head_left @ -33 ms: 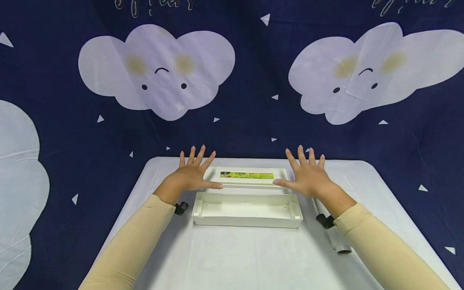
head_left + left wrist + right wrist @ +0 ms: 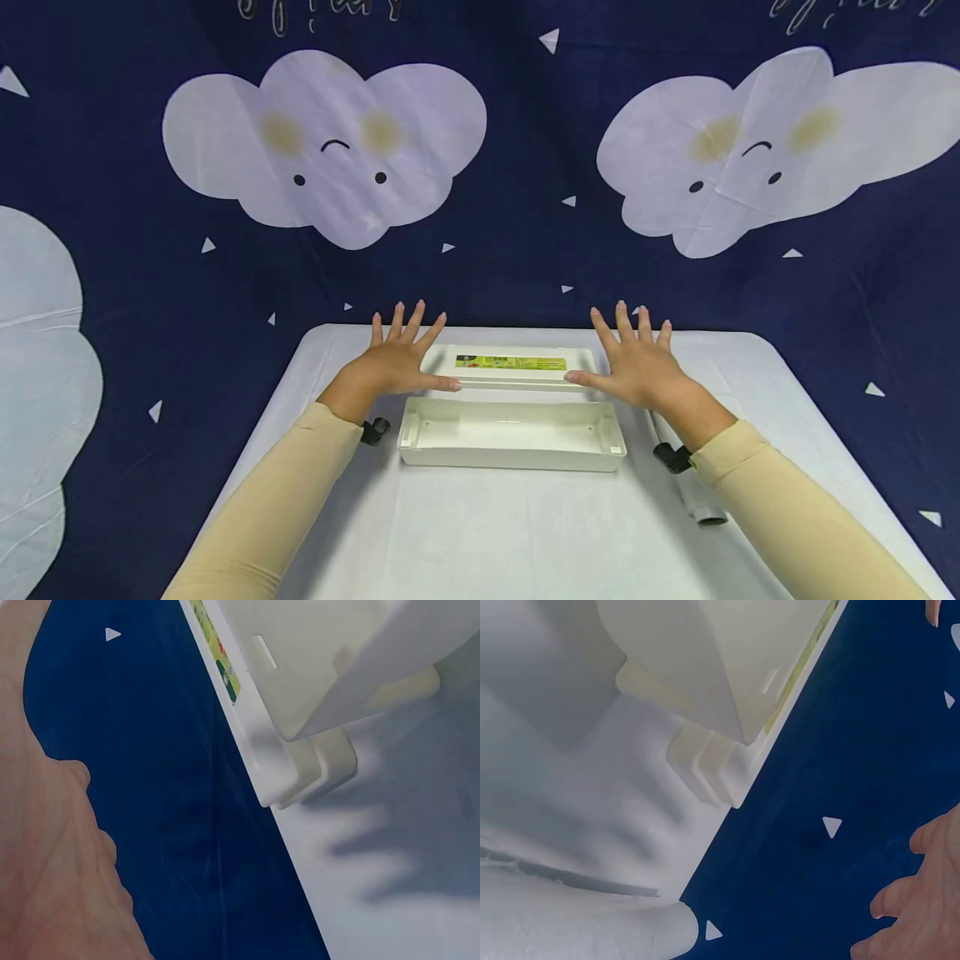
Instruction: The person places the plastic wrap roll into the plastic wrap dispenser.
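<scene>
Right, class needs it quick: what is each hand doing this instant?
Left hand: open, fingers spread, holding nothing.
Right hand: open, fingers spread, holding nothing.

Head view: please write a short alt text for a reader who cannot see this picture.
Two open hands, left hand and right hand, fingers spread, flank a white lid with a green label on a white table. An open white tray lies just in front of the lid, before a navy cloud-print backdrop.
</scene>
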A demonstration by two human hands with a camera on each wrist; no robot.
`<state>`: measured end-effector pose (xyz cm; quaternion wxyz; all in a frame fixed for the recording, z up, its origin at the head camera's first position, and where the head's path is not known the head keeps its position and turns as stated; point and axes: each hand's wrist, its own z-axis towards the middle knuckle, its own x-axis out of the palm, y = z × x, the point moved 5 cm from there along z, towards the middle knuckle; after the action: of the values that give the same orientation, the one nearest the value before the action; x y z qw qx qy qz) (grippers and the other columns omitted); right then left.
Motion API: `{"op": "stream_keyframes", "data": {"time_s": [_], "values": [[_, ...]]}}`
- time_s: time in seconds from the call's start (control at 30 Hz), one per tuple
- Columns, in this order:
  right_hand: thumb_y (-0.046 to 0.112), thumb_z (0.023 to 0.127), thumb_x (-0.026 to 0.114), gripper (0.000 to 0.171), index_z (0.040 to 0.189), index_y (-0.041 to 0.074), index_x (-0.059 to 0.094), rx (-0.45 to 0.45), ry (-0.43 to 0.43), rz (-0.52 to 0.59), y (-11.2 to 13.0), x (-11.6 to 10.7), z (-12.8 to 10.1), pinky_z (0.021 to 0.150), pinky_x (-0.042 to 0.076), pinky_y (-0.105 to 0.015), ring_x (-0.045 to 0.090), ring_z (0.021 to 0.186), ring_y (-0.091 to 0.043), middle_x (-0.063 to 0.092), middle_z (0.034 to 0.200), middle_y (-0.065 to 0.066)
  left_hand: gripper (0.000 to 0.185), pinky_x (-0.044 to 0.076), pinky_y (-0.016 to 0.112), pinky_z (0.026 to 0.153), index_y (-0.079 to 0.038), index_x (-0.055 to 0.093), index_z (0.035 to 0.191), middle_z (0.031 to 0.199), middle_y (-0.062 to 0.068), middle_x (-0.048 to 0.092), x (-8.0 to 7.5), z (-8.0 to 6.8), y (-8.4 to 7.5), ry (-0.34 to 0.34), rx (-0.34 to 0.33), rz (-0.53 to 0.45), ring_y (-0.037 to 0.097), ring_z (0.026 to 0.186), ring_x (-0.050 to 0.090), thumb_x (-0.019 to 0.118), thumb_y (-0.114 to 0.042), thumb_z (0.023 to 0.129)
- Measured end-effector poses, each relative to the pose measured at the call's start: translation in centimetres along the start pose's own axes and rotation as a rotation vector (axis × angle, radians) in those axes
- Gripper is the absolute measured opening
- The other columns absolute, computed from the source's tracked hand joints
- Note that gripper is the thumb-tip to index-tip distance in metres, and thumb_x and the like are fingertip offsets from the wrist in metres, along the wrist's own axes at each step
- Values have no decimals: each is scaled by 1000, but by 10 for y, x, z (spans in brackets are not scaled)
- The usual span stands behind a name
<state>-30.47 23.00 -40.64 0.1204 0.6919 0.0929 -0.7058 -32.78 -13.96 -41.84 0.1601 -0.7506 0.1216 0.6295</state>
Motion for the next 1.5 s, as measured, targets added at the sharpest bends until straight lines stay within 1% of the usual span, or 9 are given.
{"op": "stream_keyframes", "data": {"time_s": [0.43, 0.57, 0.67, 0.8, 0.9, 1.1, 1.23, 1.33, 1.5], "values": [[97, 83, 39, 127, 170, 12, 5, -8, 6, 28, 3, 0, -3, 109, -5, -86, -10, 149, -62, -3, 169, -33, 128, -22, 70, 114, -31, -8, 169, 170, 10, -27, -5, -2, 0, -9, 9, -6, 39, 151, -28, 41, -102, 74], [96, 83, 40, 126, 170, 11, 6, -12, -2, 30, 2, 3, -4, 109, -4, -86, -10, 150, -60, -1, 169, -33, 126, -18, 68, 117, -29, -5, 170, 171, 10, -23, -5, -3, -2, -40, 53, 3, 39, 153, -25, 41, -101, 77], [95, 84, 40, 126, 170, 10, 6, -14, -4, 37, 1, 5, -7, 110, -5, -85, -11, 150, -59, -2, 169, -33, 121, -14, 66, 120, -28, -3, 170, 173, 10, -18, -6, -4, -3, -87, 108, -22, 38, 154, -20, 43, -96, 82], [94, 85, 41, 125, 170, 10, 4, -14, -2, 65, 0, 8, -13, 110, -6, -85, -11, 150, -59, -4, 170, -32, 117, -12, 62, 123, -25, 1, 171, 174, 11, -10, -2, -8, -2, -139, 180, -126, 36, 156, -14, 54, -88, 87], [94, 86, 41, 124, 170, 11, 3, -13, -7, 84, -1, 11, -18, 110, -6, -85, -11, 150, -59, -4, 170, -32, 118, -12, 58, 124, -22, 4, 171, 174, 12, -5, 3, -14, 1, -164, 227, -208, 34, 157, -11, 61, -82, 87], [93, 87, 42, 123, 170, 10, 6, 2, -21, 104, -5, 16, -27, 111, -6, -83, -9, 150, -59, -2, 170, -32, 114, -6, 55, 126, -14, 11, 171, 175, 8, -1, 20, -32, 7, -172, 291, -383, 28, 159, -7, 73, -66, 90], [90, 89, 43, 121, 170, 10, 4, 9, -35, 125, -10, 20, -31, 112, -5, -83, -7, 151, -58, -4, 170, -31, 112, 6, 61, 125, -14, 13, 171, 175, 3, 1, 34, -43, 8, -150, 289, -524, 26, 159, -3, 80, -54, 91], [88, 90, 44, 119, 170, 10, 4, 15, -46, 145, -13, 22, -33, 112, -3, -83, -5, 152, -58, -5, 171, -29, 110, 13, 65, 123, -15, 14, 171, 176, 3, 3, 43, -49, 9, -145, 273, -621, 29, 159, 2, 83, -47, 91], [86, 92, 45, 118, 170, 8, 4, 39, -40, 192, -20, 27, -41, 114, -6, -80, -6, 152, -57, -5, 171, -28, 104, 16, 66, 122, -22, 13, 171, 175, 5, 9, 57, -56, 12, -160, 214, -762, 33, 158, 11, 81, -35, 94]]}}
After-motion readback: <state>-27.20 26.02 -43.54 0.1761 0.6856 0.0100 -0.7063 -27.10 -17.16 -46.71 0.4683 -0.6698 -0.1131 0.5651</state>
